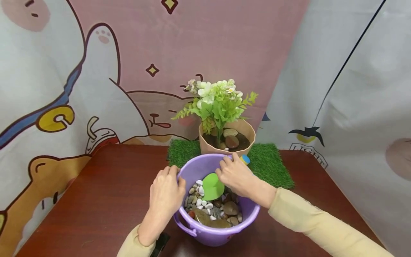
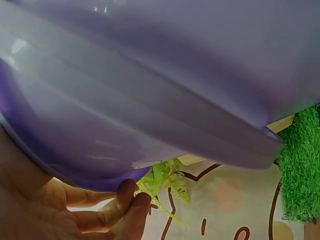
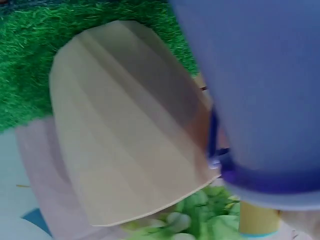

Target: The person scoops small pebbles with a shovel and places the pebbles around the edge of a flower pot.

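Note:
A purple bucket [image 1: 199, 163] holds brown, grey and white pebbles [image 1: 203, 204]. My left hand [image 1: 166, 192] grips its left rim; in the left wrist view the bucket's side [image 2: 150, 115] fills the top, with curled fingers [image 2: 107, 212] at the rim. On the far right rim, my right hand [image 1: 236, 176] curls its fingers over the edge. A toy shovel lies across that rim beneath the right hand: its green blade [image 1: 213, 187] rests inside by the pebbles, and its yellow handle with a blue end [image 1: 245, 159] sticks out beyond the rim. The right hand hides the handle's middle.
Close behind the bucket stands a beige flowerpot [image 1: 205, 144] with soil, stones and white artificial flowers [image 1: 218, 96]. It sits on a green turf mat [image 1: 273, 166] on the brown table [image 1: 106, 200]. A cartoon-printed cloth [image 1: 199, 43] hangs behind the table.

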Tool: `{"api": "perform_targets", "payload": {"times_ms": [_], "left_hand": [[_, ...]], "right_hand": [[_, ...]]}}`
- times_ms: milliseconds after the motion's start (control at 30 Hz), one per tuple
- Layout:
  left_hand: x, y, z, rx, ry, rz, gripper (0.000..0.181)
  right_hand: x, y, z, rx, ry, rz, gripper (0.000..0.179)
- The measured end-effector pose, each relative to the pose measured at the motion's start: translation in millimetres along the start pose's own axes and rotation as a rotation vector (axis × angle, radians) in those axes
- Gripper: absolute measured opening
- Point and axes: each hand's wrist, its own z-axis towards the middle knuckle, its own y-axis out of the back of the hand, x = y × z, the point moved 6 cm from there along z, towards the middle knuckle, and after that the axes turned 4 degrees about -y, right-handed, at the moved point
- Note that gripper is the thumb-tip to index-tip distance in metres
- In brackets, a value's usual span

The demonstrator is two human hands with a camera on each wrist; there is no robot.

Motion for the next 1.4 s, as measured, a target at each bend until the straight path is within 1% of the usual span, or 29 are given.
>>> {"api": "perform_targets", "payload": {"times_ms": [100, 200, 367, 500, 600, 767, 967, 1400], "left_hand": [[-1.5, 0.0, -0.1, -0.008, -0.017, 0.006, 0.015], [-1.8, 0.9, 0.4, -0.019, -0.022, 0.012, 0.015], [-0.4, 0.4, 0.5, -0.009, -0.003, 0.004, 0.016], [1.1, -0.2, 0.2, -0.003, 0.015, -0.007, 0.016], [2.0, -1.2, 0.3, 0.01, 0.024, -0.014, 0.017], [3.2, -1.5, -0.2, 0.024, 0.033, -0.017, 0.018], [4.2, -0.6, -0.5, 0.026, 0.039, -0.02, 0.019], [5.0, -1.4, -0.7, 0.027, 0.04, -0.023, 0.019]], "right_hand": [[-2.1, -4.9, -2.5, -0.022, 0.03, 0.051, 0.019], [-1.7, -5.4, -2.8, -0.047, 0.06, 0.086, 0.017], [-0.8, -4.2, -2.8, -0.095, 0.101, 0.089, 0.01], [1.7, -2.9, -1.5, -0.131, 0.149, 0.101, 0.007], [3.5, -3.6, -0.4, -0.126, 0.173, 0.122, 0.009], [2.4, -6.1, -0.1, -0.078, 0.174, 0.17, 0.02], [-2.4, -7.5, -0.6, -0.056, 0.162, 0.274, 0.02], [-15.9, -4.2, -2.5, -0.103, 0.175, 0.452, 0.025]]}}
